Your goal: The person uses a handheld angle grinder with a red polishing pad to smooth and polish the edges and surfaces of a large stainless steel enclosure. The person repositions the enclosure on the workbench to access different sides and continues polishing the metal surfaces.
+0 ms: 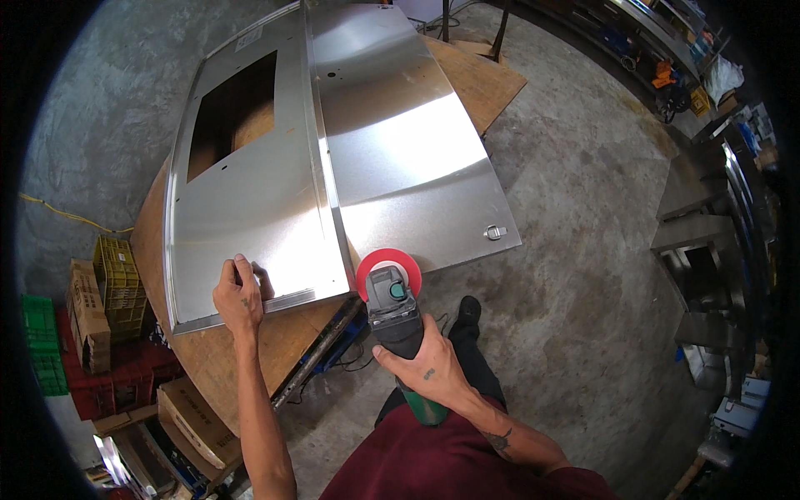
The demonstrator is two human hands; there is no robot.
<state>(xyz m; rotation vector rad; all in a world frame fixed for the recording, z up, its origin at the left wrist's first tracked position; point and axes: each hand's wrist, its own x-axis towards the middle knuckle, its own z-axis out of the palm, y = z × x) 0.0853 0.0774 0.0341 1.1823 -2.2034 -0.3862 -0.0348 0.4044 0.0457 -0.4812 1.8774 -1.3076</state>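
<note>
Gripping: right hand (433,364) was wrapped round the grinder (392,314), right of the panel (250,218).
Left hand (239,296): was curled at the panel's near edge; couldn't tell if clamped.

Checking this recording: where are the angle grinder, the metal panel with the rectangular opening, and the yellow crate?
Angle grinder (393,319): head view, on its dark front housing.
Metal panel (255,200): head view, on bare sheet below its opening.
Yellow crate (122,286): head view, on its side wall.

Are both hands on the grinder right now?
No, only the right hand grips the grinder, while the left hand is over the near end of the metal panel with a cutout.
</note>
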